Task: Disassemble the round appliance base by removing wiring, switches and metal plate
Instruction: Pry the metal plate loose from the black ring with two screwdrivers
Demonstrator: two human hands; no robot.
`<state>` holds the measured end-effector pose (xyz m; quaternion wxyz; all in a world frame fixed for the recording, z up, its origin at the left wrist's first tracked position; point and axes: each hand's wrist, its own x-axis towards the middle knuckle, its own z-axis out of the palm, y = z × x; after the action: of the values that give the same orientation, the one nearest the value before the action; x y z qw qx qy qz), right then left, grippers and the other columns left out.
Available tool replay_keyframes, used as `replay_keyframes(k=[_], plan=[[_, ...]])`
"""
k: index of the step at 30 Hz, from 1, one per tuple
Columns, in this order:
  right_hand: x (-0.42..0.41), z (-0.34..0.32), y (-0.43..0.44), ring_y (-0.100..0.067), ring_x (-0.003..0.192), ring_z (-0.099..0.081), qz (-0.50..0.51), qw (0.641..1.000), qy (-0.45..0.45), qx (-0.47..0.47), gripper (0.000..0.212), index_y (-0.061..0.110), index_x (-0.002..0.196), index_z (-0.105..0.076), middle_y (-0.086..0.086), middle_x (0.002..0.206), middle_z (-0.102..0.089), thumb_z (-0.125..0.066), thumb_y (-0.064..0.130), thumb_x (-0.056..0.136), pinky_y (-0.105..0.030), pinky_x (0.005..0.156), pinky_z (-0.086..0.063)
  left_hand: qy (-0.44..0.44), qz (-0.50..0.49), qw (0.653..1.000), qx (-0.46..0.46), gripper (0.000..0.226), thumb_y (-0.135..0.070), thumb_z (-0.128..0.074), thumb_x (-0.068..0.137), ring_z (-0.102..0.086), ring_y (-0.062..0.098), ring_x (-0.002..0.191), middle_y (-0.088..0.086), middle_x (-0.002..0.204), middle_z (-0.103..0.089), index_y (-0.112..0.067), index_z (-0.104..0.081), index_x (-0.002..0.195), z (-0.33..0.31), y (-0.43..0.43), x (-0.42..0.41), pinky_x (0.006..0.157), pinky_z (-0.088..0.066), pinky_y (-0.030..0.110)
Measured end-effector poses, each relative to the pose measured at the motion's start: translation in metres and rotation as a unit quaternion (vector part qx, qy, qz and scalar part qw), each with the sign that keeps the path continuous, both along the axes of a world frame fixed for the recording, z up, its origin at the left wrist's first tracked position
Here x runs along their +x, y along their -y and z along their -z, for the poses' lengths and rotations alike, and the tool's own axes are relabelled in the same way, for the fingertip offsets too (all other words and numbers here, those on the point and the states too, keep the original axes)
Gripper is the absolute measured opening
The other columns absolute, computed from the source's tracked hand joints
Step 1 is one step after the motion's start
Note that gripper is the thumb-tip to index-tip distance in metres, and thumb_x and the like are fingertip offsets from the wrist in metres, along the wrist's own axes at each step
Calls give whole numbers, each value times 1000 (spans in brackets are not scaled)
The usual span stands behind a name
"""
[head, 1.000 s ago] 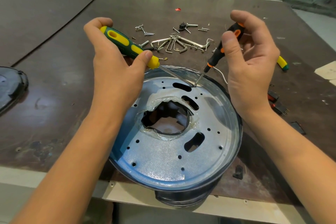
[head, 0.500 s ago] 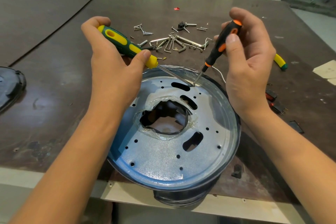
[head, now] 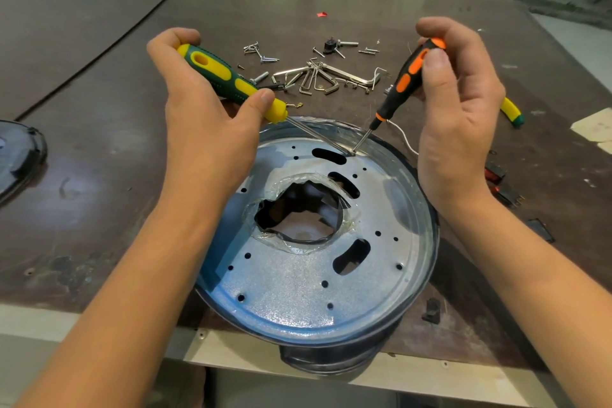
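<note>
Holding two screwdrivers to the far edge of the round base [head: 427, 242].
Our left hand [head: 205, 129] curls around a green and yellow screwdriver [head: 228, 78], thumb near its collar. Our right hand [head: 460, 129] pinches a black and orange screwdriver [head: 405, 79] between thumb and fingertips. Both tips meet at one spot on the metal plate [head: 298, 291], beside its far slot. The plate sits inside the base, which rests at the near edge of the table [head: 99, 175], partly overhanging it. Beyond the base lie loose screws and hex keys [head: 314, 76], and a white wire [head: 402, 139] runs out behind its far right rim. Red switches [head: 500, 182] lie right of the base, and a dark lid [head: 20, 156] lies well to its left.
</note>
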<state>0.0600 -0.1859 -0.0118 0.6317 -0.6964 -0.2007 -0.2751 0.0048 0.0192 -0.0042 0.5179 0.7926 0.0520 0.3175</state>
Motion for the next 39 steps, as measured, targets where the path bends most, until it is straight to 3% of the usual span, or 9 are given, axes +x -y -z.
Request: replay_keyframes(k=[3,9,13,18,23,31,33,37,39], plan=[[0,0,0,-15,92,-55,21,999,21,-34,28,-2,129,-60,-27,110,-59,-59,6,102,-27,80,-49,0,7,1000,-6,61,-12,-76,86,-65,18,89,-12,93,-45,-24,-27,121,-1,0,0,85,-58,42],[1,1,1,-30,107,-59,-18,1000,-3,-1,33,-5,135,-52,-16,112,-60,-42,1,104,-45,95,-51,-1,5,1000,-3,61,-12,-76,86,-63,14,87,-14,92,-45,-24,-27,121,-1,1,-1,86,-58,41],[1,-1,-1,-15,93,-53,16,999,30,-21,23,-4,124,-60,-28,107,-56,-58,3,102,-22,79,-48,-1,7,1000,-4,61,-11,-76,86,-64,16,89,-14,93,-45,-24,-27,121,-1,1,-1,87,-58,40],[0,1,0,-36,98,-63,-29,999,13,13,35,1,131,-55,-16,109,-61,-36,-7,103,-44,89,-56,-3,3,1000,0,62,-13,-76,86,-64,15,90,-14,93,-45,-24,-27,121,-1,1,-1,87,-58,38],[-2,0,-1,-48,102,-61,-45,999,26,-2,23,0,128,-53,-17,110,-61,-48,2,105,-52,93,-55,-5,4,1000,-1,62,-13,-76,86,-66,21,90,-13,93,-45,-25,-27,121,-1,0,0,86,-58,40],[0,1,-1,-40,104,-66,-82,996,-2,41,17,10,118,-36,-29,122,-59,-33,-2,106,-51,90,-54,-3,3,1000,-1,62,-13,-76,86,-64,16,91,-15,94,-44,-25,-27,122,-1,1,-2,88,-58,39],[-1,0,-3,-40,105,-63,-73,996,-9,48,15,13,115,-40,-23,119,-58,-39,1,106,-51,89,-53,-2,1,1000,1,62,-13,-76,86,-63,14,89,-15,94,-44,-25,-27,122,0,1,-1,88,-58,39],[-1,-3,-2,-18,90,-52,-16,999,31,29,17,11,109,-50,-8,99,-52,-63,5,100,-28,84,-47,2,4,1000,0,62,-12,-76,85,-64,15,86,-14,92,-44,-24,-27,121,0,0,0,85,-58,40],[-1,-2,-1,-18,89,-56,-8,999,49,5,17,6,113,-54,-8,98,-56,-62,0,99,-29,82,-50,4,3,1000,2,62,-13,-76,85,-63,9,83,-15,92,-43,-24,-27,121,1,0,1,85,-58,36]])
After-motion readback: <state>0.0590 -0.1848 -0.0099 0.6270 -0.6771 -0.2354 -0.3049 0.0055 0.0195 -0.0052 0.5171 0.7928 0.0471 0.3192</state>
